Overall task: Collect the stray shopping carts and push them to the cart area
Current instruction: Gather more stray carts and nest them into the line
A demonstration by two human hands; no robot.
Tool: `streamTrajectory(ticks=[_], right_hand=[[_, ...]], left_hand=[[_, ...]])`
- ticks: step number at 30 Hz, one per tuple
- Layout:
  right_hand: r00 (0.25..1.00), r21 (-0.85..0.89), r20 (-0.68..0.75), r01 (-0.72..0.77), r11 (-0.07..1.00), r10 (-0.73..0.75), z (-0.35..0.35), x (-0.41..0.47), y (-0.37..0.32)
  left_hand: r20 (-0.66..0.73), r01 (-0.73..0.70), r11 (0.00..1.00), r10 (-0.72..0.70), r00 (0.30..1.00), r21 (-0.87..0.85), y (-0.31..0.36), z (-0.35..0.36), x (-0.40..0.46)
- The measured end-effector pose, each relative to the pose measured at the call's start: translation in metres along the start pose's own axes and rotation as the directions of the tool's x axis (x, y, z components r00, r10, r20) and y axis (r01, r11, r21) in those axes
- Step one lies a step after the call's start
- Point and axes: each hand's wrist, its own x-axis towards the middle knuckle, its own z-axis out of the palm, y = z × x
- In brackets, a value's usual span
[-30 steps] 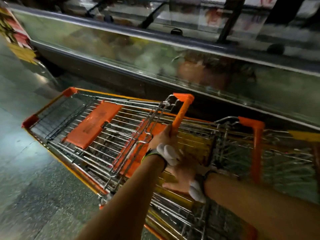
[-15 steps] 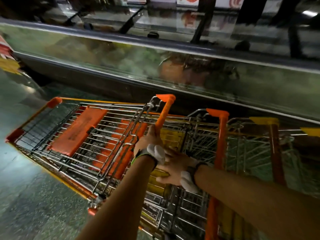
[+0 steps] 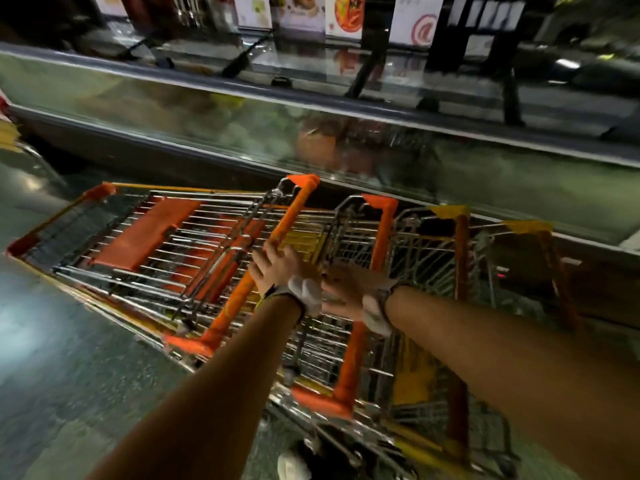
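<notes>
Left hand [image 3: 277, 268] opening since earlier — fingers spread, palm on the orange handle [image 3: 277, 237]. Right hand [image 3: 346, 289] grip released, flat on nested carts [image 3: 242, 258] lying beside the freezer [image 3: 346, 140] on the floor [image 3: 69, 358].

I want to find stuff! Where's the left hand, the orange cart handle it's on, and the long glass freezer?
left hand [image 3: 277, 268], head view, back of the hand.
orange cart handle [image 3: 292, 211], head view, upper stretch of the bar.
glass freezer [image 3: 485, 168], head view, front glass.
</notes>
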Motion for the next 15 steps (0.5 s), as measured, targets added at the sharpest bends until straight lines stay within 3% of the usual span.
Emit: streamTrajectory(ticks=[2,4,7,9,15], right_hand=[[0.997,0.058,0.05,-0.061,0.996,0.059,0.017,0.015,0.033],[0.991,0.127,0.055,-0.13,0.983,0.124,-0.003,-0.05,0.02],[0.997,0.014,-0.014,-0.076,0.997,0.077,-0.046,-0.143,-0.003],[0.996,0.052,0.016,-0.088,0.995,0.087,-0.044,-0.159,0.001],[0.992,-0.008,0.086,-0.091,0.996,0.091,-0.04,-0.216,0.043]], left_hand=[[0.024,-0.02,0.992,0.023,0.999,-0.121,0.013,0.013,-0.027],[0.049,-0.036,0.972,0.049,0.998,-0.23,0.036,0.028,-0.068],[0.099,-0.046,0.961,0.076,0.992,-0.273,0.067,0.047,-0.109],[0.139,-0.03,0.964,0.068,0.988,-0.264,0.077,0.058,-0.122],[0.036,0.037,0.997,-0.035,0.999,-0.068,0.118,0.09,-0.159]])
